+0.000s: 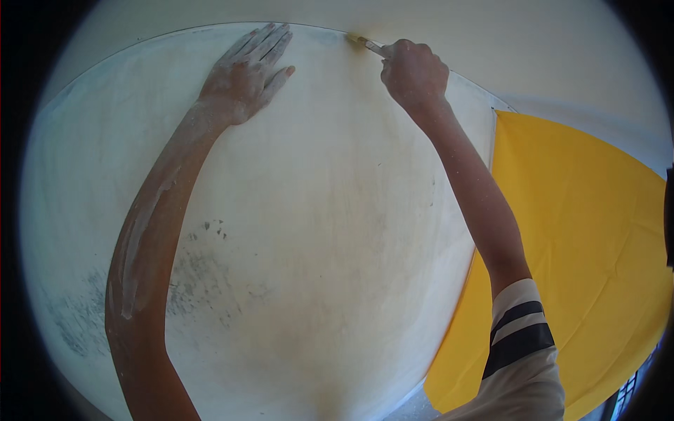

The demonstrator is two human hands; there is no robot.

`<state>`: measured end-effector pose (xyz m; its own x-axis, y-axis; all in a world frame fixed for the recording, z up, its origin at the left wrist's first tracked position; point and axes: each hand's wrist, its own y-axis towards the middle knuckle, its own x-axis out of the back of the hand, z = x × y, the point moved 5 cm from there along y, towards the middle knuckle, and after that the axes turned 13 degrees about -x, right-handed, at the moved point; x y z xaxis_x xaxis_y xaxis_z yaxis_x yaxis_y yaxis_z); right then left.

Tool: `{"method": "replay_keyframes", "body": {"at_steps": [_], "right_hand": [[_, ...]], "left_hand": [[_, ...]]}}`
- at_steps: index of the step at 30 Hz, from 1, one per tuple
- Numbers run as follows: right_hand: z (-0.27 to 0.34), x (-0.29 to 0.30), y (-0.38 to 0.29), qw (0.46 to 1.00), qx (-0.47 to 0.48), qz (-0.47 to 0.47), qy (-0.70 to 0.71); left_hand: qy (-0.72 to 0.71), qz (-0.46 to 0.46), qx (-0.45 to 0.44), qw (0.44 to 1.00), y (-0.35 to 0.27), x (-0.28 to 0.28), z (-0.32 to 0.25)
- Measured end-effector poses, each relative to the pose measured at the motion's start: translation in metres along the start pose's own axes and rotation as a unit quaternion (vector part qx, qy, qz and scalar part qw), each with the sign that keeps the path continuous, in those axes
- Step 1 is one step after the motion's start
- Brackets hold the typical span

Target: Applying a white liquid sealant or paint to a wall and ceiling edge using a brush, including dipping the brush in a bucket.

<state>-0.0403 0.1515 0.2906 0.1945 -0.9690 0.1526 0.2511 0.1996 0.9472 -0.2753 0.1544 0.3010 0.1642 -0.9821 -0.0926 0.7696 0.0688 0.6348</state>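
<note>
My left hand [247, 73], dusted with white powder, rests flat with fingers spread on a whitish panel-like surface [295, 173] near its curved-looking upper edge. White residue streaks the left forearm. My right hand [416, 71] is closed around the handle of a small tool [373, 47], whose kind I cannot tell. The tool's yellowish, blurred tip meets the same upper edge, to the right of my left hand. Dark scuffed patches mark the surface at the lower left.
A yellow sheet [574, 237] hangs or lies along the right side of the whitish surface. Beyond the upper edge is a plain pale surface [474, 37]. A dark grid-like object [626, 392] shows at the lower right.
</note>
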Motion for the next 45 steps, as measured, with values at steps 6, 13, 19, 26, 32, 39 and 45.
{"method": "replay_keyframes", "body": {"at_steps": [6,13,19,26,32,39,45], "right_hand": [[0.039,-0.013,-0.006,0.992,0.058,-0.025,-0.11],[0.034,0.013,0.003,0.996,-0.053,-0.028,-0.066],[0.113,0.018,-0.027,0.995,0.085,-0.05,-0.01],[0.145,0.033,-0.02,0.998,-0.016,-0.045,-0.034],[0.159,0.07,-0.032,0.998,-0.004,-0.062,0.024],[0.172,0.094,-0.038,0.984,0.117,-0.128,0.032],[0.165,0.11,-0.023,0.994,0.056,-0.086,-0.025]], "left_hand": [[-0.016,-0.035,-0.002,0.999,-0.021,-0.005,0.022],[-0.054,-0.068,-0.006,0.996,-0.043,0.002,0.057],[-0.043,-0.081,0.018,0.996,-0.065,0.002,0.074],[-0.051,-0.091,-0.001,0.995,-0.078,0.022,0.082],[-0.037,-0.124,0.005,0.992,-0.084,0.05,0.092],[-0.048,-0.152,0.023,0.987,-0.064,0.073,0.086],[-0.048,-0.125,0.061,0.989,-0.064,0.084,0.083]]}}
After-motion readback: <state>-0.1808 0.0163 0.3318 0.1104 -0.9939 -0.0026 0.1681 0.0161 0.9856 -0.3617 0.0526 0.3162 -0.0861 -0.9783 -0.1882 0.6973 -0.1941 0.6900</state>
